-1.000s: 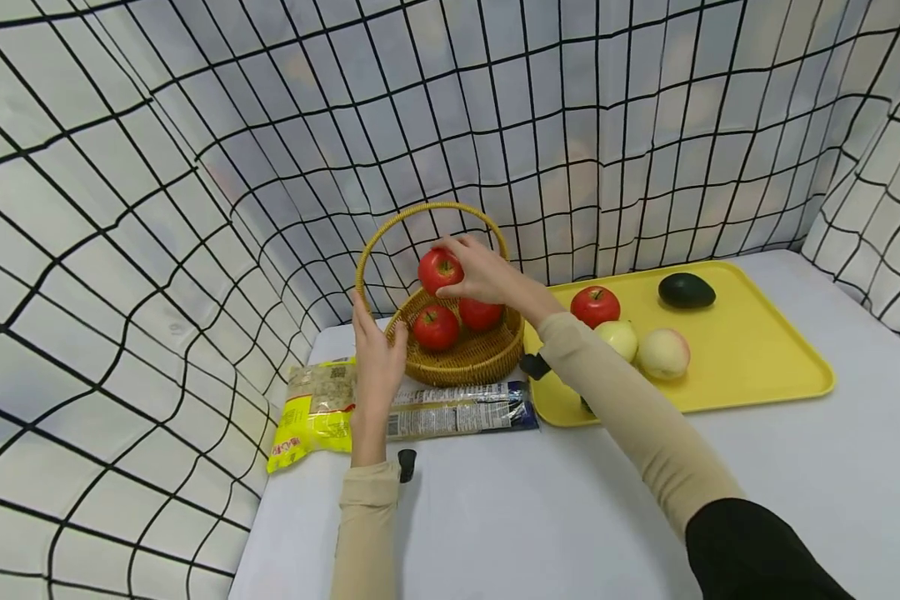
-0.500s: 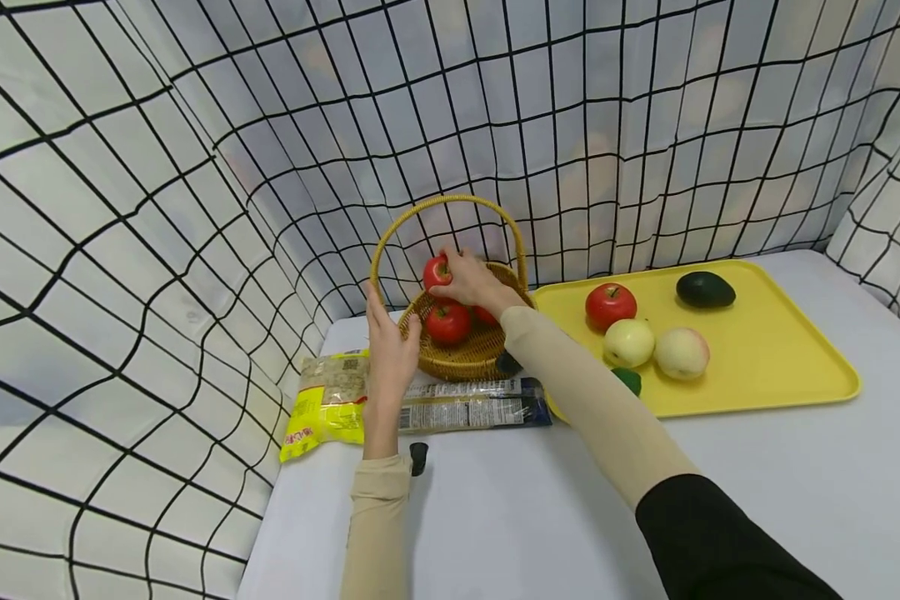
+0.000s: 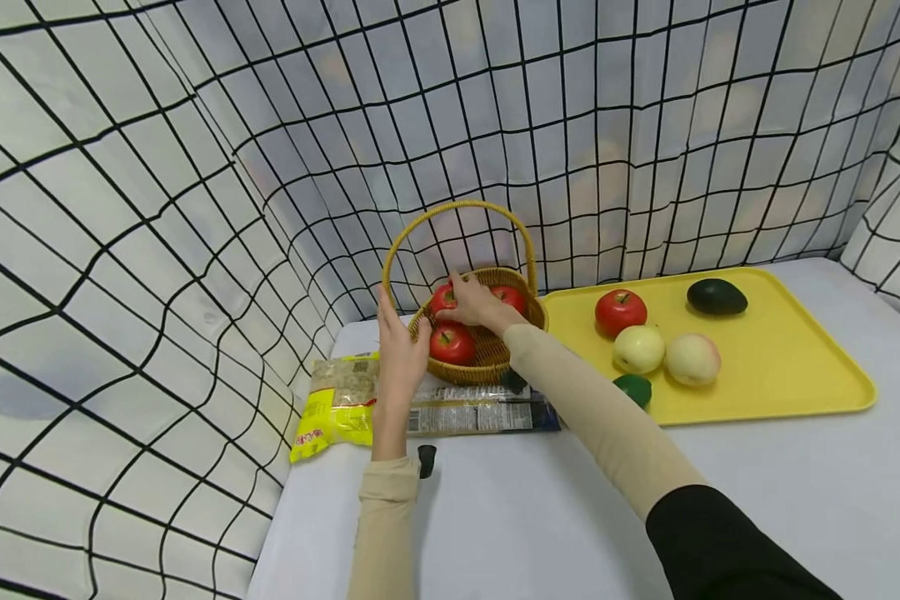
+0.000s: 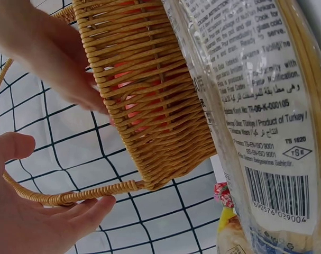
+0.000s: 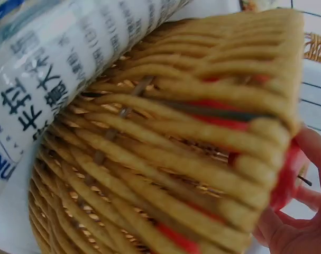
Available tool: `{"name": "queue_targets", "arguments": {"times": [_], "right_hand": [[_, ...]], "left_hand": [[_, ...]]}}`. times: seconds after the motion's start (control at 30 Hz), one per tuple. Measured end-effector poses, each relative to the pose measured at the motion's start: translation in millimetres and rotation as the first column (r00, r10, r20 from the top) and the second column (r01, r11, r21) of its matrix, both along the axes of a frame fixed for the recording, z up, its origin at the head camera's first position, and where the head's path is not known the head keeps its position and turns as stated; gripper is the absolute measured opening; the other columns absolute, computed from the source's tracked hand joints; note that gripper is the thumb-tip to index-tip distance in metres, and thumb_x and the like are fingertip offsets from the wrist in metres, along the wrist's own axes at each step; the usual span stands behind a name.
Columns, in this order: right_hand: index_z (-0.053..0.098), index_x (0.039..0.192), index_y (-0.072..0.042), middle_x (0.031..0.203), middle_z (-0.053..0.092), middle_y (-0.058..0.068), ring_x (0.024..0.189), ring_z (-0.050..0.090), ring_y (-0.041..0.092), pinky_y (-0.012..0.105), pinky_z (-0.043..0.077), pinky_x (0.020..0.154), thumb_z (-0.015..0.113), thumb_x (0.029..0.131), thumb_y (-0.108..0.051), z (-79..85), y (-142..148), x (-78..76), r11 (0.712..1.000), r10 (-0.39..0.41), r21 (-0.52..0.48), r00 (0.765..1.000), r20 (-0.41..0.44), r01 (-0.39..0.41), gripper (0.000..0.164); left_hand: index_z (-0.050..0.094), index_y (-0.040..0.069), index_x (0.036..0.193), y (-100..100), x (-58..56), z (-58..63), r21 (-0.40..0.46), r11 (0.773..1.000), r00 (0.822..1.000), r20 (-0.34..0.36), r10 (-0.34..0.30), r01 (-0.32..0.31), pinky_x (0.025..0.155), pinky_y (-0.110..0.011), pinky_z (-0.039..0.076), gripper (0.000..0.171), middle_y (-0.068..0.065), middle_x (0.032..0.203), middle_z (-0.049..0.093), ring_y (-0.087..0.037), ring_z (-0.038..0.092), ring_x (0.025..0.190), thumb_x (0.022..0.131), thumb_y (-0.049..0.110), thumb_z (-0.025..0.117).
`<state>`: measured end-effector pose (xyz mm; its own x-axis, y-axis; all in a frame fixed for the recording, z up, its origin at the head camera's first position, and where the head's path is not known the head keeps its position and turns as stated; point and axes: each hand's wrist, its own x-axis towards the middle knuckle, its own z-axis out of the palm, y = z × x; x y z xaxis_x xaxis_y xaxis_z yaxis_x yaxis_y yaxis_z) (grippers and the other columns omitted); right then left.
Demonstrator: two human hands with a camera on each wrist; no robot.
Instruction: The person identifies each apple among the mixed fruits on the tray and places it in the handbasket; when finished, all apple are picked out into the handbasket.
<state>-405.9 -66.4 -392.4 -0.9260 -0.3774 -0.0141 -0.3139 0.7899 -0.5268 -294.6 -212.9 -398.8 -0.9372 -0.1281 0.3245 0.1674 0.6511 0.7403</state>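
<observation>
A wicker basket (image 3: pixel 489 343) with a tall arched handle stands at the back of the table. My right hand (image 3: pixel 478 302) reaches inside it and grips a red apple (image 3: pixel 442 297) by its sides; the right wrist view shows this apple (image 5: pixel 288 177) just past the rim. Two more red apples lie in the basket, one at the front (image 3: pixel 452 344) and one at the back right (image 3: pixel 508 296). My left hand (image 3: pixel 401 360) is at the basket's left side. In the left wrist view, its extended fingers touch the handle (image 4: pixel 70 196) from beneath, thumb apart.
A yellow tray (image 3: pixel 787 367) to the right bears a red apple (image 3: pixel 620 312), a pale green apple (image 3: pixel 639 348), a peach (image 3: pixel 692 359), a dark avocado (image 3: pixel 716 297) and a partly hidden green item (image 3: pixel 633 389). Before the basket lie a yellow bag (image 3: pixel 337 404) and a long packet (image 3: pixel 472 417). Black netting surrounds the table.
My right hand has lowered the red apple from above the basket down among the other apples. My left hand stays beside the handle. The head view has shifted slightly.
</observation>
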Motion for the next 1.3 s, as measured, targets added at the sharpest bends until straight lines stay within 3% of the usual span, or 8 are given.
{"name": "queue_targets", "arguments": {"times": [0.27,0.43,0.57,0.9,1.1,1.3], "right_hand": [[0.020,0.164,-0.008,0.167,0.027,0.026,0.152,0.036,0.042,0.055,0.035,0.123,0.055,0.106,-0.031,-6.5,1,0.0,0.994,0.045,0.096,0.999,0.025,-0.047,0.072],[0.020,0.164,-0.008,0.169,0.025,0.023,0.156,0.031,0.037,0.051,0.031,0.126,0.047,0.109,-0.033,-6.5,1,1.7,0.978,0.090,0.183,0.994,0.061,-0.100,0.066],[0.019,0.165,-0.009,0.169,0.021,0.024,0.156,0.026,0.041,0.054,0.028,0.127,0.044,0.110,-0.033,-9.7,4,6.5,0.973,0.124,0.187,0.989,0.085,-0.138,0.065],[0.029,0.162,-0.008,0.167,0.029,0.021,0.159,0.021,0.040,0.056,0.026,0.127,0.049,0.109,-0.034,-10.3,36,35.8,0.975,0.206,0.067,0.977,0.062,-0.210,0.063],[0.042,0.155,-0.003,0.156,0.047,0.020,0.153,0.032,0.041,0.058,0.031,0.124,0.055,0.106,-0.030,-19.9,74,64.0,0.962,0.260,-0.083,0.966,-0.002,-0.259,0.056],[0.048,0.150,-0.005,0.152,0.050,0.020,0.145,0.042,0.041,0.059,0.035,0.121,0.055,0.106,-0.030,-23.9,105,84.3,0.967,0.206,-0.141,0.976,-0.072,-0.214,0.051]], "left_hand": [[-0.018,0.031,0.164,0,0.7,-2.4,-0.004,1.000,1.000,-0.015,0.011,-0.011,0.123,-0.058,0.033,0.088,-0.008,0.175,-0.004,-0.038,0.021,0.158,0.107,0.030,0.050],[-0.018,0.031,0.163,-2,-0.2,-1.1,-0.002,1.000,1.000,-0.016,0.009,-0.009,0.123,-0.058,0.033,0.088,-0.007,0.175,-0.004,-0.037,0.021,0.158,0.107,0.031,0.050],[-0.018,0.033,0.163,-3,2.5,-2.7,0.006,1.000,1.000,0.009,0.013,-0.013,0.124,-0.057,0.032,0.088,-0.007,0.175,-0.004,-0.037,0.019,0.159,0.107,0.031,0.050],[-0.019,0.034,0.163,-3,3.2,-3.1,-0.004,1.000,1.000,-0.004,0.003,-0.003,0.123,-0.058,0.033,0.087,-0.009,0.175,-0.003,-0.038,0.020,0.159,0.108,0.034,0.048],[-0.019,0.032,0.163,-3,3.2,-2.0,0.002,1.000,1.000,0.015,-0.002,0.002,0.124,-0.057,0.032,0.087,-0.007,0.175,-0.005,-0.038,0.019,0.159,0.108,0.034,0.049],[-0.016,0.028,0.165,-2,2.3,-0.3,-0.005,1.000,1.000,-0.009,-0.004,0.004,0.123,-0.057,0.032,0.087,-0.009,0.175,-0.003,-0.038,0.021,0.158,0.108,0.030,0.049]]}}
